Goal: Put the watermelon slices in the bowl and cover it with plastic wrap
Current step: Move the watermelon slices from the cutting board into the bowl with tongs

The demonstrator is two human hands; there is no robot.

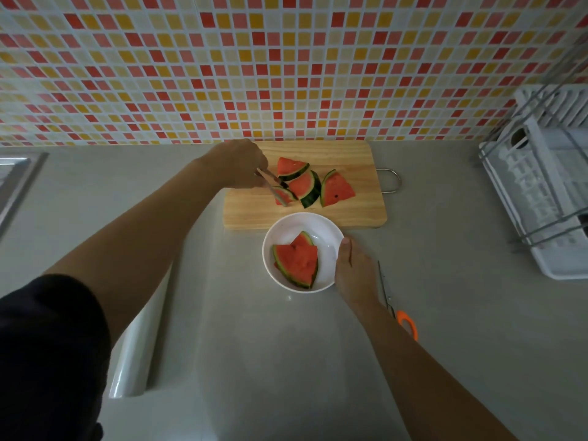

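**A:** On the far side of the surface [445,313], what is seen?

**B:** A wooden cutting board [350,214] is laid there, and four watermelon slices [337,190] are counted on it. The leftmost slice [283,195] is caught between the tips of metal tongs [270,183], which are grasped by the left hand [238,163].

**A:** And where is the bowl found?

**B:** The white bowl [286,221] is placed just beside the near edge of the board. Other slices [297,261] are laid inside it, toward its left. Its right rim is held by the right hand [353,265], with the thumb set on the rim.

**A:** What else is placed around?

**B:** A plastic wrap roll [136,354] is seen at the near left, partly hidden under the left arm. Scissors [405,323] with an orange handle are laid just right of the right arm, and a white dish rack [547,186] is kept at the far right.
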